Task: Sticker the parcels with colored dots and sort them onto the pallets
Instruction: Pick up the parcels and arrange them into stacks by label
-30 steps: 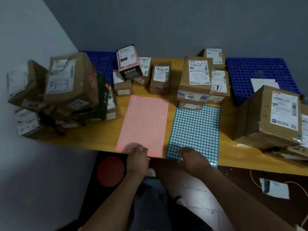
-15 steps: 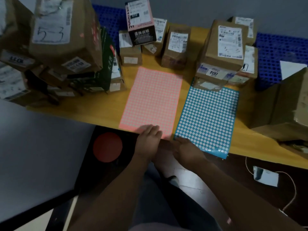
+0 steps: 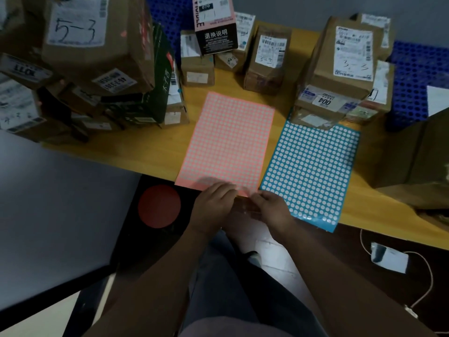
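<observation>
- A pink sticker sheet lies flat on the wooden table, with its near edge at the table's front edge.
- A blue sticker sheet lies just beside it on the right. Its near corner hangs a little over the table edge.
- The left hand is at the near edge of the pink sheet. Its fingers are bent and close together, with the tips on the paper. The thumb is hidden, so I cannot tell whether the hand grips the sheet or only presses it.
- The right hand is at the sheet's near right corner. Its thumb and first fingers are drawn narrow and pinch that corner, which looks slightly lifted; the spot is blurred.
- Parcels stand around the sheets:
  - a large box marked "5-3" on a leaning pile at the left;
  - a pink and black box at the back, resting on smaller cartons;
  - a small labelled box beside it;
  - a stack with a "004" label, touching the far edge of the blue sheet;
  - a big brown box at the far right.
- One blue pallet lies behind the right stack and another behind the left pile.
- On the dark floor below the table edge there is a red circle.
</observation>
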